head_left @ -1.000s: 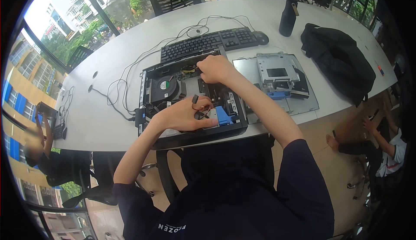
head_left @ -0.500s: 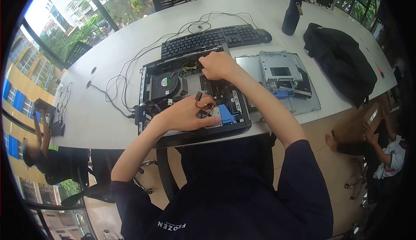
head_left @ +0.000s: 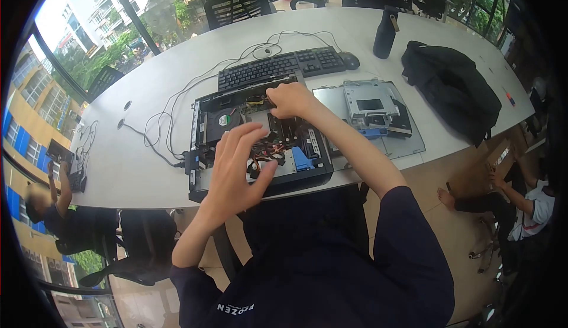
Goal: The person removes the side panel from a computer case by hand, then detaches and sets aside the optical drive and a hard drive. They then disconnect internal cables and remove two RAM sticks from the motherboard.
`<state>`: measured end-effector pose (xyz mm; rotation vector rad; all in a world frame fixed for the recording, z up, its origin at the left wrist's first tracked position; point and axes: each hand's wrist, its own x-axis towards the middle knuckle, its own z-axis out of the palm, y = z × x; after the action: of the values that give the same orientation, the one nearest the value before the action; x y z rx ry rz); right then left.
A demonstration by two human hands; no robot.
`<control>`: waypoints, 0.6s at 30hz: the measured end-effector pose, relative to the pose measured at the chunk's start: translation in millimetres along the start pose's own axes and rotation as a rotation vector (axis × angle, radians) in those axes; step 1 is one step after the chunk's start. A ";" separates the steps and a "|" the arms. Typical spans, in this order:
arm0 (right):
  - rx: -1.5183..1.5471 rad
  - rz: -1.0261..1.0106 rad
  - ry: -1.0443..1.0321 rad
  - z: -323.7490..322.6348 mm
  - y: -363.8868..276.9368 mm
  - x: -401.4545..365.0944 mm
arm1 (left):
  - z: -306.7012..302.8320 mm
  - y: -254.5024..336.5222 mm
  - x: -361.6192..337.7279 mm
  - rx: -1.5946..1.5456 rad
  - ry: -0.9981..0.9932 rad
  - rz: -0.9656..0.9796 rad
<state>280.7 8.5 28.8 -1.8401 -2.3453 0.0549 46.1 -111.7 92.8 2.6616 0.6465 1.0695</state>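
An opened desktop computer case (head_left: 313, 178) lies on the table in front of me, its insides showing. My left hand (head_left: 236, 171) is raised over its near left part, fingers apart and nothing in them. At the far side of the case, my right hand (head_left: 290, 100) has its fingers curled down among the parts; what they grip is hidden. Close by are yellow wires (head_left: 255, 100). A black fan (head_left: 220, 122) with a green label sits in the left part, partly behind my left hand. Loose coloured cables (head_left: 273, 149) lie in the middle, beside a blue plastic piece (head_left: 303, 160).
Right of the case lies a metal side panel (head_left: 408, 141) with a drive bracket (head_left: 358, 97) on it. Behind are a keyboard (head_left: 260, 70), a mouse (head_left: 350, 60) and a bottle (head_left: 386, 34). A black bag (head_left: 452, 88) rests farther right. People sit at both sides.
My left hand has lifted off the cables and the near part of the case, its fingers spreading. My right hand stays at the far side. The whole view has shifted slightly.
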 end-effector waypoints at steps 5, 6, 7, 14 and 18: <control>-0.003 -0.021 -0.107 -5.7 -1.3 0.2 | 1.2 42.9 -44.8 -0.632 -0.386 0.141; 0.018 -0.022 -0.083 -4.4 -0.6 0.0 | 8.6 51.8 -54.3 -0.685 -0.582 -0.016; 0.039 -0.021 -0.059 -3.1 -0.5 0.0 | 26.0 58.8 -67.7 -0.564 -0.613 -0.062; 0.220 -0.113 0.032 -3.5 7.3 2.2 | 169.0 12.1 -122.3 -0.292 -0.834 -0.015; 0.271 -0.101 0.159 -5.0 8.4 -0.5 | 190.7 -7.8 -129.3 -0.462 -0.702 -0.021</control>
<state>289.6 9.7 32.6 -1.5388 -2.1948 0.1964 93.2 -169.4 -125.4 2.3598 0.2396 0.1830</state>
